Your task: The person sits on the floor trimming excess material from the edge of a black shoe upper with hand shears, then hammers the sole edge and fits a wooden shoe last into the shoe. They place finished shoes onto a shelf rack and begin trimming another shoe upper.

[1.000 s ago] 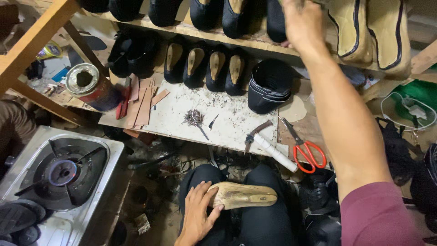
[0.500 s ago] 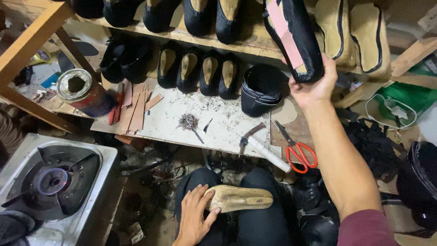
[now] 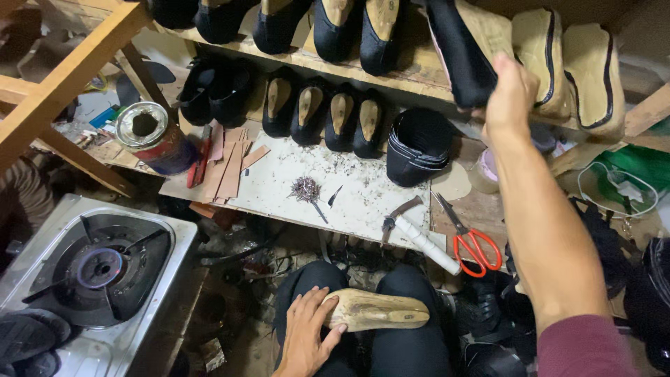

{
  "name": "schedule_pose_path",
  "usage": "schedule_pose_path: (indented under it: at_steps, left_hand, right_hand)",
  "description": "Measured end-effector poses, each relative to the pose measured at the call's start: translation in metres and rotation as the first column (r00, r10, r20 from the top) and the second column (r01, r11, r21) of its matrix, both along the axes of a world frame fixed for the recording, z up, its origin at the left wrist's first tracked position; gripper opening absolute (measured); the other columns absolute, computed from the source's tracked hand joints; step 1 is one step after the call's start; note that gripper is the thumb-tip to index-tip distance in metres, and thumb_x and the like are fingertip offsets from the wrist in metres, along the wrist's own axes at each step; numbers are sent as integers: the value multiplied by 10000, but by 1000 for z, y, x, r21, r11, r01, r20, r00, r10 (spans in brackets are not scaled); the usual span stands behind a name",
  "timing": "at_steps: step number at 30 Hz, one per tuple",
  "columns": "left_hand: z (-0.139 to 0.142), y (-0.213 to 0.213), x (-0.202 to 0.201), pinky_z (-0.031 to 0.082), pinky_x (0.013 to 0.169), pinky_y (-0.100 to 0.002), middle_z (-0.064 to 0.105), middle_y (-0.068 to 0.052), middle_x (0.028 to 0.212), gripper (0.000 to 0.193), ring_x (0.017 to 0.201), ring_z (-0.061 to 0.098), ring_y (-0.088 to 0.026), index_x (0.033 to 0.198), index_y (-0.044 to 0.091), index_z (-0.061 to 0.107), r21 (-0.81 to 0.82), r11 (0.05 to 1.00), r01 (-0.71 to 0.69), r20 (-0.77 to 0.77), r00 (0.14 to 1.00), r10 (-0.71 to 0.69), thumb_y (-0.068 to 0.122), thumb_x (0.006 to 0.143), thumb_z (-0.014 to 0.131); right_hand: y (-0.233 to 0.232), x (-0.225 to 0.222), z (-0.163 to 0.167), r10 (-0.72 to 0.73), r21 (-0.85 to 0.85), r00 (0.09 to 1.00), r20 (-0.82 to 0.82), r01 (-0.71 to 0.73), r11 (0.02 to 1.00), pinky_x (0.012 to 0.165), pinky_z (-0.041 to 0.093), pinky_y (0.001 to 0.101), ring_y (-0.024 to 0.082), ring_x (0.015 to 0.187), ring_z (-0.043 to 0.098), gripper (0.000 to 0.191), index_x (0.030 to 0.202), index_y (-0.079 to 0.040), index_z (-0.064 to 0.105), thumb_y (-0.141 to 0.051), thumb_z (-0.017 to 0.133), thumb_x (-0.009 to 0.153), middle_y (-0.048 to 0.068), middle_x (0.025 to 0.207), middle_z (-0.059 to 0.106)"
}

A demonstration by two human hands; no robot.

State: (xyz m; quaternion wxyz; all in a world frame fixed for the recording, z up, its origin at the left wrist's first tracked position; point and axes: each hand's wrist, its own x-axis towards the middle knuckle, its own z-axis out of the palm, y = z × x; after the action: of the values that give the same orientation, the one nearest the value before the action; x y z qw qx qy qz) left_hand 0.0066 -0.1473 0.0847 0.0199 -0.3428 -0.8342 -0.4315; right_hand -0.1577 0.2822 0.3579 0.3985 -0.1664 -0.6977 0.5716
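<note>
- Up at the wooden shelf (image 3: 419,73), my right hand (image 3: 509,91) is wrapped around a black shoe upper (image 3: 460,56) with a pale sole side, fingers pressed against its back so it tilts off the shelf edge; my arm stretches the whole way up from my lap.
- Down on my thighs, my left hand (image 3: 307,335) lies over the heel end of a wooden shoe last (image 3: 377,311), fingers curled loosely on it, I'd say to keep it from rolling off my dark trousers.
- The last lies on its side across both legs, toe pointing to my right, well apart from the shoe my other hand grips.
- Beside that shoe on the shelf stand two tan uppers with dark edging (image 3: 565,63), upright and touching each other; further left a row of black shoes with lasts inside leans the same way, which looks like stock kept in working order.
- Below, four more black shoes (image 3: 324,115) sit in a line at the back of the white work board (image 3: 349,188), next to a stack of black pieces (image 3: 419,146).
- On the board lie a small heap of tacks (image 3: 305,188), a pair of pincers with a white-wrapped handle (image 3: 415,230) and red-handled scissors (image 3: 471,244), all near my knees, within easy reach.
- A round tin (image 3: 146,136) with a dark wrapper stands at the board's left end; its print is too small to make out.
- A gas stove (image 3: 98,269) sits low at my left.
</note>
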Motion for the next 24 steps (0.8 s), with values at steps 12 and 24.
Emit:
schedule_pose_path:
  at_steps: [12,24]
  left_hand:
    - [-3,-6,-4,262,1121,-557,538,-159,1423,552,1376,430,-383,1312,98,633,-27,999,18,65,998,-16,374,852,765]
    - [7,-2,-2,279,1137,-530,565,-153,1407,544,1369,461,-368,1299,81,632,-10,1000,9,-42,999,-9,348,843,764]
  right_hand:
    - [-55,-75,39,-562,931,819,116,107,349,684,523,587,503,764,687,512,878,38,726,-450,646,1010,313,802,691]
    - [-78,22,0,-203,921,974,-104,171,351,795,559,488,413,872,717,379,1297,34,647,-246,731,1056,230,1201,698]
